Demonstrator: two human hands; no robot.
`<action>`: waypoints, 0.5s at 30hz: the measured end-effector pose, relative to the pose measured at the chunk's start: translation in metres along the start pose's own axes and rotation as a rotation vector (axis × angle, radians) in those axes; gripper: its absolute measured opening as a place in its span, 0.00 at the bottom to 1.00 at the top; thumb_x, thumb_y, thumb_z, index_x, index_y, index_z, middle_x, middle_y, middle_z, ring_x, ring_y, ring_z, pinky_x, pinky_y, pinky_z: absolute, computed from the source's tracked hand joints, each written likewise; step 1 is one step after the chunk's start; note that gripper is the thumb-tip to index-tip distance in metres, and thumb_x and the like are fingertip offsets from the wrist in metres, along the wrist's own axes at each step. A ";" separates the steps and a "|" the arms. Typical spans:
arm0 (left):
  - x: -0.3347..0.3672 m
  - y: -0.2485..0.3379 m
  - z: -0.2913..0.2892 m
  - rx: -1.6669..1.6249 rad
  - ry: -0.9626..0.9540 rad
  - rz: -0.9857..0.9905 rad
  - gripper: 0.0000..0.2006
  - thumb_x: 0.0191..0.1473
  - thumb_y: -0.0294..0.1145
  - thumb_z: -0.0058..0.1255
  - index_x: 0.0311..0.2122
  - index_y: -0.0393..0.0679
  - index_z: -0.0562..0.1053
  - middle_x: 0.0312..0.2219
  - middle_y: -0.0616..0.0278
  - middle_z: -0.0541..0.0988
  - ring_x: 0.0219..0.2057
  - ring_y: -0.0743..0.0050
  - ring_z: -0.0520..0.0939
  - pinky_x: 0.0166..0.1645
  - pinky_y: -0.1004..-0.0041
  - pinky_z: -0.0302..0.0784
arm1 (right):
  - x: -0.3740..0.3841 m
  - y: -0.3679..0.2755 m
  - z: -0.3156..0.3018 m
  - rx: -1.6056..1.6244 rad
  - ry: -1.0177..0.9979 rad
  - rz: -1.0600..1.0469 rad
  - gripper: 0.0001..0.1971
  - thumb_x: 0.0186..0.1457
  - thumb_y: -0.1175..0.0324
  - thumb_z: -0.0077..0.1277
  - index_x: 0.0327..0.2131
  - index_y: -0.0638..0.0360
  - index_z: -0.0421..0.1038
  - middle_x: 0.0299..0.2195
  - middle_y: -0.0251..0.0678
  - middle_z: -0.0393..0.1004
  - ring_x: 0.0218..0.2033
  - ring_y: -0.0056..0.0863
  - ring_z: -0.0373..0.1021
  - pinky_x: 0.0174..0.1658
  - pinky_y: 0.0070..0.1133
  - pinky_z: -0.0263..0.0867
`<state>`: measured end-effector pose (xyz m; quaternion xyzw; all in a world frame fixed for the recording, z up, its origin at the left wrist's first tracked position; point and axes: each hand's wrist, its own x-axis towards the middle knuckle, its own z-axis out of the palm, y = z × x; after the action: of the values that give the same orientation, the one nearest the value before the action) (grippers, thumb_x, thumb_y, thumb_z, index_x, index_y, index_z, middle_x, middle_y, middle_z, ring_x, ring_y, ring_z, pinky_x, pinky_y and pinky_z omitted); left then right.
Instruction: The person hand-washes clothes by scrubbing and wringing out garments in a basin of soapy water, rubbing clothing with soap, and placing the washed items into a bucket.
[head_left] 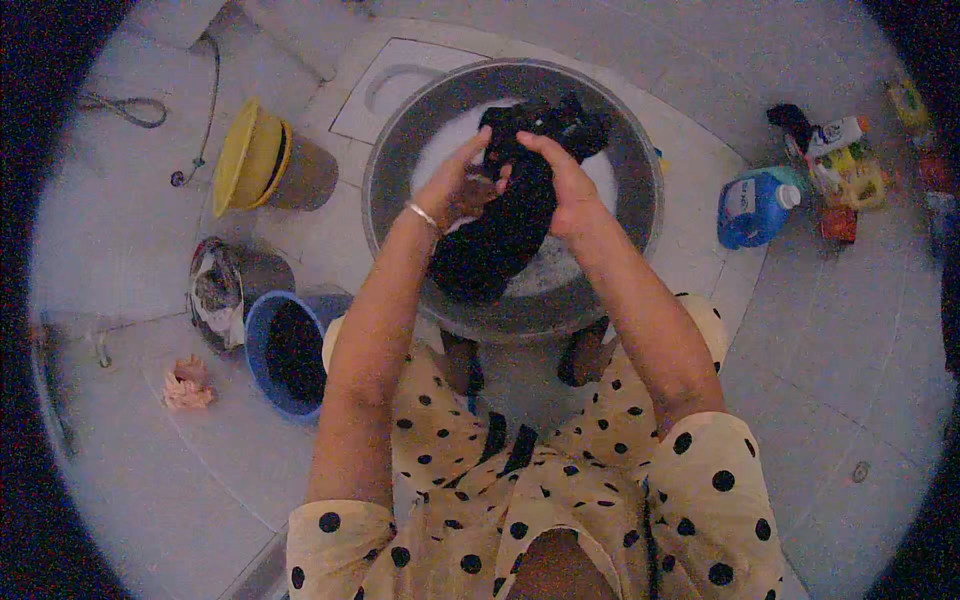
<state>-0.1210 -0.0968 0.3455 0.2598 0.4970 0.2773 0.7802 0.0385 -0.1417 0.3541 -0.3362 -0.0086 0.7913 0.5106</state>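
Head view: the left hand (462, 190) and right hand (568, 185) grip a bunched dark cloth (497, 240) from its 2 sides, over a round grey basin (637, 175) of foamy water (436, 165). The left fingers curl in against the cloth, its thumb pointing up along the edge. The right thumb presses on top; the other right fingers are mostly hidden, so I cannot tell if they are spread or together. Left of the basin stand a blue bucket (332, 303) and a yellow-lidded bucket (307, 173); a blue bottle (752, 210) is to the right.
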 end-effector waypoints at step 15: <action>0.006 -0.004 -0.022 0.614 -0.184 0.439 0.15 0.55 0.33 0.41 0.41 0.36 0.76 0.41 0.55 0.79 0.45 0.65 0.78 0.55 0.69 0.70 | -0.040 0.049 0.017 -0.788 -0.083 -0.044 0.20 0.44 0.58 0.57 0.37 0.62 0.72 0.27 0.34 0.72 0.25 0.27 0.70 0.28 0.27 0.66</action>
<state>-0.1382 -0.0924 0.3310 0.6053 0.4175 0.2513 0.6295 0.0002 -0.1922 0.3714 -0.4738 -0.3395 0.7291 0.3586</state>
